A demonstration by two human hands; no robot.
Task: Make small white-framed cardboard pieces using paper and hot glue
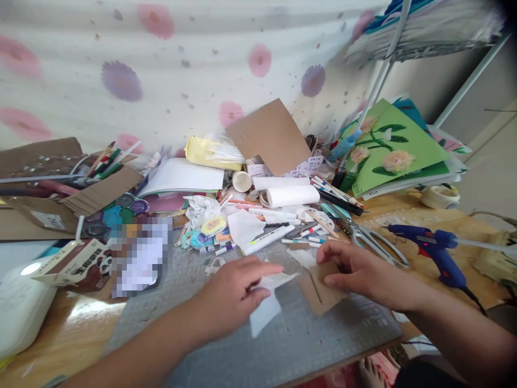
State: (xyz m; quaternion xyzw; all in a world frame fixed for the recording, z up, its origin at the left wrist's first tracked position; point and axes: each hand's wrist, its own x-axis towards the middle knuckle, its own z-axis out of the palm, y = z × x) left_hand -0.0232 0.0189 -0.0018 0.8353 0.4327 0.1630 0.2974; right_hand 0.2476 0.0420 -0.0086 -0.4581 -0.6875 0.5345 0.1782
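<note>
My right hand (355, 272) grips a small piece of brown cardboard (316, 304), thumb on its face and fingers at its far edge. A dark straight line or slit runs across that cardboard. My left hand (232, 293) is to the left of it, index finger and thumb apart, with nothing clearly between them. Just beyond the left fingertips is a torn piece of thin white paper (269, 312), partly covered by the hand. Whether the left hand touches this paper I cannot tell. Both hands are above a grey cutting mat (226, 355).
A blue hot glue gun (434, 242) and scissors (374, 237) are at the right. Markers, paper scraps and a white roll (293, 195) are heaped behind the mat. A larger cardboard sheet (272, 137) leans at the back. A cardboard box (92, 194) of tools stands left.
</note>
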